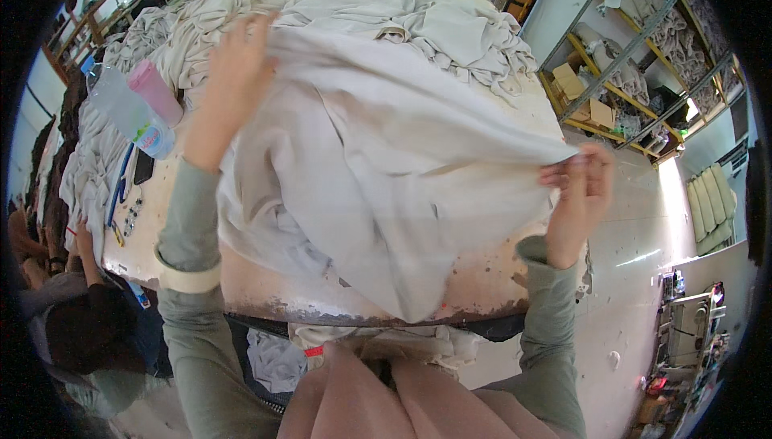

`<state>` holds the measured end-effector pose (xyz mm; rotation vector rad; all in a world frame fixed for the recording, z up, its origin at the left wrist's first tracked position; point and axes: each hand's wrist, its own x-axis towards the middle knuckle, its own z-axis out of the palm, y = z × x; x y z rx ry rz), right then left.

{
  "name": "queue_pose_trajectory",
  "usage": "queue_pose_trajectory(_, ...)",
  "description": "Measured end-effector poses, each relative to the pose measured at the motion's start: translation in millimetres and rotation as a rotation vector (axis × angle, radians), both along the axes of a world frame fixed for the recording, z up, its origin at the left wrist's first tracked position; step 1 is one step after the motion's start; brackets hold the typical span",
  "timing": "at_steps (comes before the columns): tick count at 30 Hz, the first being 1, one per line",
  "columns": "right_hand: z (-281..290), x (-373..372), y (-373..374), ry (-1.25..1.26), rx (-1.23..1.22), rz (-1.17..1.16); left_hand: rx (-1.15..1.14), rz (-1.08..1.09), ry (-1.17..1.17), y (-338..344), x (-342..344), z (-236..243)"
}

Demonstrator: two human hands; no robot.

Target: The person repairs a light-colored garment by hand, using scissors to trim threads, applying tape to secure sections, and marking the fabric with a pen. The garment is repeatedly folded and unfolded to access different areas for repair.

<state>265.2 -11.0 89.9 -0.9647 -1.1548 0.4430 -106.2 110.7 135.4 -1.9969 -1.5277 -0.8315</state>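
While the right hand (pixel 581 190) pinches one edge, a pale fabric sheet (pixel 378 157) spans the worktable (pixel 490 274)

Although motion blurs the left hand (pixel 241 61), its fingers reach up at the fabric sheet's far left part; whether they grip it, I cannot tell. At the sheet's right end, the right hand's thumb and fingers are closed on the cloth. Between the hands the sheet runs smooth along its upper side, while loose folds drop toward the worktable's worn near edge. Beyond it lies a fabric heap (pixel 418 17) of similar colour. On the left, a clear plastic bottle (pixel 121 105) stands just beside a pink cup (pixel 155 93). A metal shelving rack (pixel 593 115) holding more fabric stands to the right.
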Motion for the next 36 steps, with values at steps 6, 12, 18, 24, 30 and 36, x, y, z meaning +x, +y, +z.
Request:
queue_pose_trajectory(6,-24,-33,-2,-0.041,-0.273,0.246,-0.464,-0.693,-0.55,-97,107,-69)
queue_pose_trajectory(12,-22,-47,-15,-0.229,-0.261,0.239,-0.338,-0.614,-0.806,-112,178,-105)
queue_pose_trajectory(18,-6,-47,-23,-0.039,-0.078,0.089,-0.003,-0.384,-0.592,-95,158,-104)
queue_pose_trajectory(24,8,-51,-33,-0.489,-0.075,0.105,-0.096,-0.716,-0.785,-134,168,-94)
queue_pose_trajectory(30,10,-52,-38,-0.465,-0.045,0.033,-0.023,-0.527,-0.629,-131,147,-94)
queue_pose_trajectory(36,5,-25,-29,-0.289,0.018,0.002,0.041,-0.368,-0.661,-146,97,-89)
